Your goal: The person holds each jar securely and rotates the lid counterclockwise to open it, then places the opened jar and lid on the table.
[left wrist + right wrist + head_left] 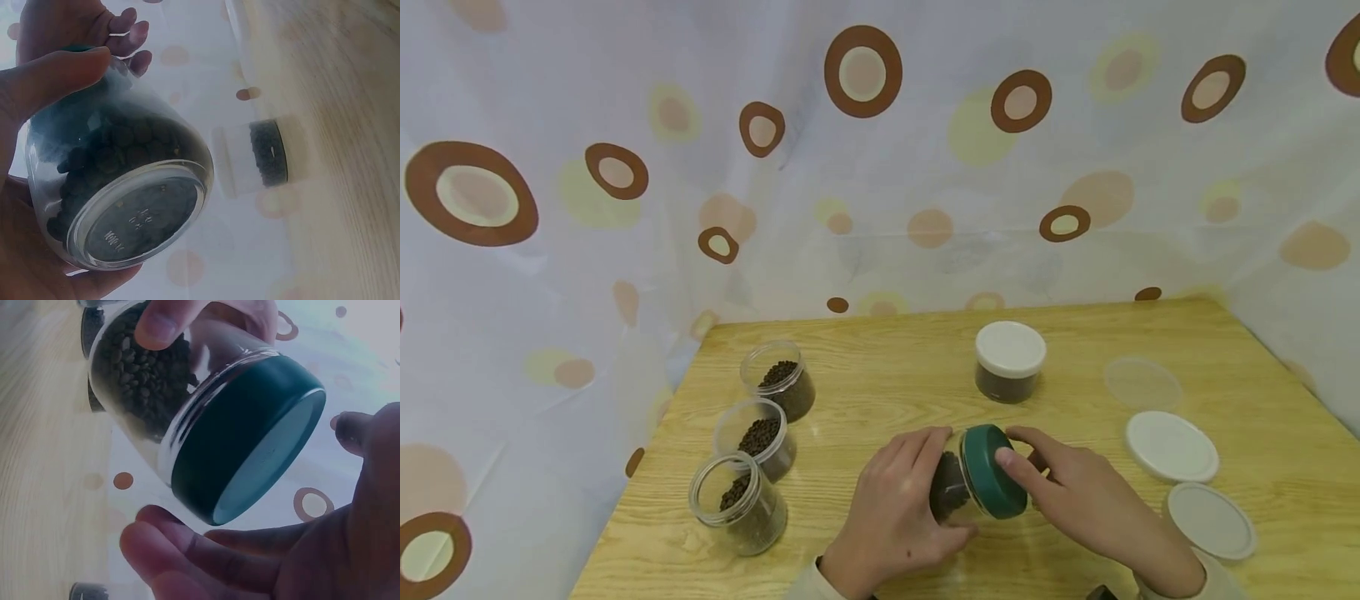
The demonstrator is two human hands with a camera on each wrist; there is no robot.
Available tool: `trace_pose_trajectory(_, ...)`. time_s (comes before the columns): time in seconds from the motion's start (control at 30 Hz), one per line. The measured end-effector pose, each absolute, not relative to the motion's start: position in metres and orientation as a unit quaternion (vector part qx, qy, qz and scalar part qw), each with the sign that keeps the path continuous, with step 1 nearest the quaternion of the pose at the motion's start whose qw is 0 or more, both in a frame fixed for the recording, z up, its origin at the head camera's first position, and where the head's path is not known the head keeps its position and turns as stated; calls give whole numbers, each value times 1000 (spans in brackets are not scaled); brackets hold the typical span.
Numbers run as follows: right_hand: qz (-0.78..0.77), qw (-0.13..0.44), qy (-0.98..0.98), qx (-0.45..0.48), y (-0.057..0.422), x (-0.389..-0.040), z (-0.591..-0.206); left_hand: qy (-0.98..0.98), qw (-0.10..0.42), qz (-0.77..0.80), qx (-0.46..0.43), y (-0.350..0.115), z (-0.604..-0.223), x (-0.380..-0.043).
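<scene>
Spotted sheeting (940, 179) hung behind a wood-grain table (880, 367). Three open, part-filled containers (760, 521) stood along the left; loose lids (1172, 446) lay at right; a white-topped tub (1009, 383) stood beyond the hands.

Glass jar (951, 492), dark pellets inside, was between the two hands, near the table's front. Left hand (898, 512) gripped its body. Long axis tipped well off upright, base leftward, green lid (992, 473) facing the right palm. Right hand (1086, 496) was nearer the lid: fingers and thumb parted around it, a gap showing in the right wrist view; no firm hold seen. Lid sat on the jar's mouth.
</scene>
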State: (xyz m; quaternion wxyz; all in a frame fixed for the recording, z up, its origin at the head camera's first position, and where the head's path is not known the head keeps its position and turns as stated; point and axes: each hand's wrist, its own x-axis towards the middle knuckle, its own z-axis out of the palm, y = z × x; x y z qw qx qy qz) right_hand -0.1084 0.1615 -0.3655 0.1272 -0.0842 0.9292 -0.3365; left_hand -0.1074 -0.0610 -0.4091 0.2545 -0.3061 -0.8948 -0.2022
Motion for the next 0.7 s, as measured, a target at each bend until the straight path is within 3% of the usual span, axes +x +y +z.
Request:
trace_pose_trajectory(0.23, -311, 133, 934, -111, 162, -110, -367, -896, 258, -185, -311, -59, -412, -106)
trace_pose_trajectory(0.33, -326, 125, 923, -163, 166, -108, -367, -897, 250, -190, -311, -59, -413, -105)
trace_pose_trajectory(0.53, -302, 15, 895, -329, 175, -105, -368, -891, 249, -216, -314, -62, -412, -104)
trace_pose_trajectory(0.7, -276, -45, 890, -361, 176, -104, -368, -889, 242, -227, -316, -62, -412, -105)
